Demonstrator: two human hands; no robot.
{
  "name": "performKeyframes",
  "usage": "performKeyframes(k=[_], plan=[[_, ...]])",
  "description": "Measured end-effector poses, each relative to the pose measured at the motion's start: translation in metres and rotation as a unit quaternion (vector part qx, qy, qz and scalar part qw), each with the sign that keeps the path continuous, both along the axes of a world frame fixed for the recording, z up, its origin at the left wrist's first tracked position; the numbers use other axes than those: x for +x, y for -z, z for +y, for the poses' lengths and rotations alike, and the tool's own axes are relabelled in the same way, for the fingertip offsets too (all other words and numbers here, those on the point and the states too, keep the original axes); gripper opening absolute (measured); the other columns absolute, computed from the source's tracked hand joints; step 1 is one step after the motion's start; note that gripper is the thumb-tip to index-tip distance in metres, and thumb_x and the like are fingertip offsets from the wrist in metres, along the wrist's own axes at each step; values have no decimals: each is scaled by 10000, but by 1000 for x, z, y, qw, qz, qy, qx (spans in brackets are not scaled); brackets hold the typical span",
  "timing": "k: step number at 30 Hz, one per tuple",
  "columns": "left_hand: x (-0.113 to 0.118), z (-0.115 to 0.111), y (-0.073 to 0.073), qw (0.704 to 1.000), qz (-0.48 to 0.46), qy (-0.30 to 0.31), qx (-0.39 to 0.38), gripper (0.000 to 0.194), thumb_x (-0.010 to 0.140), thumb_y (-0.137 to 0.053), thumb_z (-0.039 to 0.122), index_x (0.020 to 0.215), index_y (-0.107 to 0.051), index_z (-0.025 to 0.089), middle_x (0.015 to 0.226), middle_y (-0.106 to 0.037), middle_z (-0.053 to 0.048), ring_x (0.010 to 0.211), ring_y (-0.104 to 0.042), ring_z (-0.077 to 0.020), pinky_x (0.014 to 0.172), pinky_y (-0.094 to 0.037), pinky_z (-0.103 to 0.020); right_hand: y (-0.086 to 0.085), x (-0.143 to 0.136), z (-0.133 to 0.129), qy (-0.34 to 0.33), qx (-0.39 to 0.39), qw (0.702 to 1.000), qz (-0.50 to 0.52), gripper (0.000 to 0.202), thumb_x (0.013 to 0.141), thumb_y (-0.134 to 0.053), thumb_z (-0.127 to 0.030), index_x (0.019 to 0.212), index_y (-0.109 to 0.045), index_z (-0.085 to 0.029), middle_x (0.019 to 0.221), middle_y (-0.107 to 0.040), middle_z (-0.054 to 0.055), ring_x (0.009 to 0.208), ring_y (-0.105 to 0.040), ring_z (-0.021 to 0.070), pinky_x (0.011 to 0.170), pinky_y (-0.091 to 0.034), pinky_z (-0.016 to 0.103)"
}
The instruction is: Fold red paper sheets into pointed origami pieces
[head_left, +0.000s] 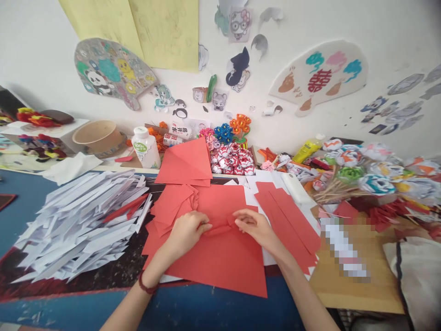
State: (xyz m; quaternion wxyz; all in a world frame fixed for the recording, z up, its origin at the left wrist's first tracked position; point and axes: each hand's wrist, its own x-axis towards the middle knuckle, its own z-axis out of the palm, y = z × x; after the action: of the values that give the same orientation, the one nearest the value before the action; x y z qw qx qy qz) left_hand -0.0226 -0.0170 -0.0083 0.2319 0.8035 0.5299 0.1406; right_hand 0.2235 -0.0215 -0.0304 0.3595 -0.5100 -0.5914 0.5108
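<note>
A narrow folded strip of red paper lies between my hands, above a large red sheet. My left hand pinches its left end between thumb and fingers. At the other end, my right hand holds the strip with bent fingers. Smaller red paper pieces are piled just beyond my left hand. To the right of my right hand rest long red strips on white paper. A big heap of folded white paper strips, with a few red ones in it, spreads out at the left.
Behind the sheets stand a white bottle, red-and-white paper flowers and a stack of red squares. Paper flowers on sticks crowd the right side, near a yellow bottle. A round wooden tub is at the back left.
</note>
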Motion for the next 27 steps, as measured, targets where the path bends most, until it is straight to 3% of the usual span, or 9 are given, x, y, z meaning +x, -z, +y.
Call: performKeyframes(k=[3,7,9,13,16,19,21,24,27], plan=[[4,1,2,998,44,17,29,200,916,-537,271,734,-579,200,780,-642,-17,781,-593,-182,606,-295,-258,-3,-3,4,-37,58,992,-103,185,797,-706,-373,873,-705,-205,817,-671,34,723,-603,163,650,-469,285],[9,1,9,997,44,20,63,110,898,-576,265,812,-590,199,828,-651,-24,818,-590,-193,642,-340,-264,-2,-12,8,-23,117,979,-167,101,781,-702,-229,696,-663,-190,760,-627,15,643,-546,134,600,-424,268],[9,1,13,997,18,17,77,56,901,-568,235,876,-606,201,871,-656,-28,845,-588,-194,692,-375,-270,0,-15,10,-23,125,978,-165,56,750,-709,-165,721,-667,-188,769,-621,11,656,-553,133,601,-426,261],[8,3,17,994,-58,38,81,159,942,-477,189,907,-631,185,879,-647,-46,841,-589,-180,746,-422,-271,3,-16,13,-33,126,981,-141,127,748,-708,-146,861,-692,-202,773,-643,4,687,-582,146,626,-443,264],[9,5,19,992,-84,53,84,218,962,-430,188,915,-642,172,870,-638,-53,820,-593,-171,741,-440,-267,3,-17,14,-39,130,980,-143,20,786,-700,-208,780,-684,-198,734,-647,7,648,-578,150,600,-432,275],[10,6,20,990,-79,54,101,225,967,-418,186,970,-643,178,904,-637,-51,829,-603,-165,734,-443,-258,4,-19,15,-34,144,977,-155,89,786,-699,-202,702,-671,-194,716,-640,14,626,-571,151,589,-430,284],[9,6,22,990,-63,52,118,228,969,-418,190,975,-646,185,890,-636,-45,816,-601,-160,709,-434,-248,7,-21,17,-25,161,975,-151,41,773,-695,-164,749,-690,-196,761,-645,22,656,-579,155,612,-450,289],[9,7,25,987,-27,60,144,251,970,-413,181,930,-660,189,819,-623,-35,768,-580,-157,667,-411,-243,11,-22,19,-21,186,973,-139,122,763,-669,-102,822,-708,-201,801,-644,25,685,-590,154,631,-474,287],[7,7,27,985,-14,81,154,271,967,-403,152,939,-671,189,817,-621,-38,771,-565,-159,680,-412,-246,10,-22,19,-21,195,969,-150,141,759,-659,-61,755,-699,-196,757,-636,18,680,-594,155,627,-477,285]])
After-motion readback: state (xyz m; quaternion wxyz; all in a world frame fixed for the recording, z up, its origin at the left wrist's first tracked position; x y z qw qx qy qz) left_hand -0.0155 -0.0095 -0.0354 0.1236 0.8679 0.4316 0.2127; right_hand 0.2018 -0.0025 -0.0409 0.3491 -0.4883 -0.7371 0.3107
